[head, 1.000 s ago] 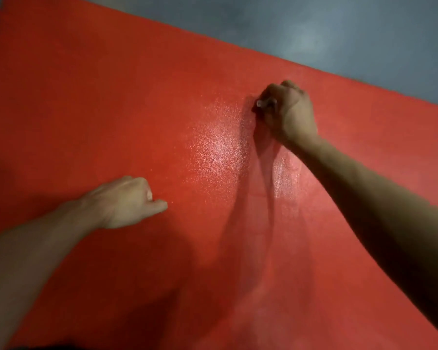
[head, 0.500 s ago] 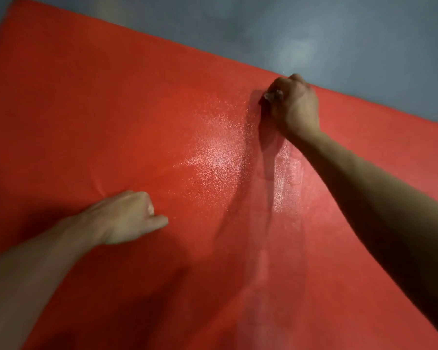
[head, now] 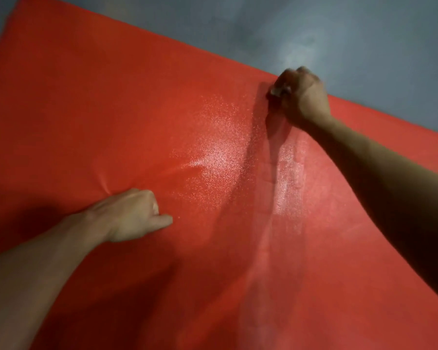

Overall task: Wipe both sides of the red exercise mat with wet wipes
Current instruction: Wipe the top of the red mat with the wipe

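Farther up the mat (head: pixel 111 109), right hand (head: pixel 302 97) grips wipe (head: pixel 278 91); left hand (head: pixel 132 215) fisted, pressing.

Both hands on mat (head: pixel 111 109) — floor (head: pixel 364 34) beyond

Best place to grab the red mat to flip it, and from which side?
Likely the far edge of the red mat, coming from the grey floor side: it lies flat, so only its rim gives fingers purchase. The right hand, balled round a wet wipe, is already nearest.
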`<state>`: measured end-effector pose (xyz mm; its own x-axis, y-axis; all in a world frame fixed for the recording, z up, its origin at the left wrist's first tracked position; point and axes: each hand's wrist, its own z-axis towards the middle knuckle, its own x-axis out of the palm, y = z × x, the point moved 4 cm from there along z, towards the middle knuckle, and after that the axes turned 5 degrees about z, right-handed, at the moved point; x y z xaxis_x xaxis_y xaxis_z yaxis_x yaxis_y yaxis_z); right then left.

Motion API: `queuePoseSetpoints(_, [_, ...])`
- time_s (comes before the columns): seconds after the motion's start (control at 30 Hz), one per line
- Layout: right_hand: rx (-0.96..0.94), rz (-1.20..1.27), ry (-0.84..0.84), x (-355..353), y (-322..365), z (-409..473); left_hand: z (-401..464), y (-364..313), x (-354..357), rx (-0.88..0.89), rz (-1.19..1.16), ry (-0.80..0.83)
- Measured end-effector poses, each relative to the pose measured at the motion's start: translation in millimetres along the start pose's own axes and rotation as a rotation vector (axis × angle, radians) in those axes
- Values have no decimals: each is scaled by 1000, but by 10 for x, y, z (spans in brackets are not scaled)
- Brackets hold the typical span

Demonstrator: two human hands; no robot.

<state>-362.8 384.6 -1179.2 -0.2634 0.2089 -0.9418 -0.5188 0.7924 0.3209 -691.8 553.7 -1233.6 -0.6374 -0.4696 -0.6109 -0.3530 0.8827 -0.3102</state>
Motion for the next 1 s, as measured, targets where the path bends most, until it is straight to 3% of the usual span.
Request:
queuePoseSetpoints(0.13, [-174,121,184,53,139,-974,-20,-13,-9,11,-13,1])
queuePoseSetpoints(0.2, [-198,117,167,81,153,-891,-17,13,-2,7,-25,-1])
queuePoseSetpoints(0.37, [81,69,-58,106,96,374,-17,4,-4,5,-22,-13])
queuePoseSetpoints(0.63, [568,-77,150,-141,-149,714,-25,-17,-36,-13,-34,7])
queuePoseSetpoints(0.8, [575,496,142,180,663,846,-25,-6,-45,-20,-31,14])
queuePoseSetpoints(0.9, [525,500,141,288,926,934,-33,-27,-56,-13,-40,12])
queuePoseSetpoints(1.0, [574,428,161,85,720,757,-51,-17,-54,-28,-43,9])
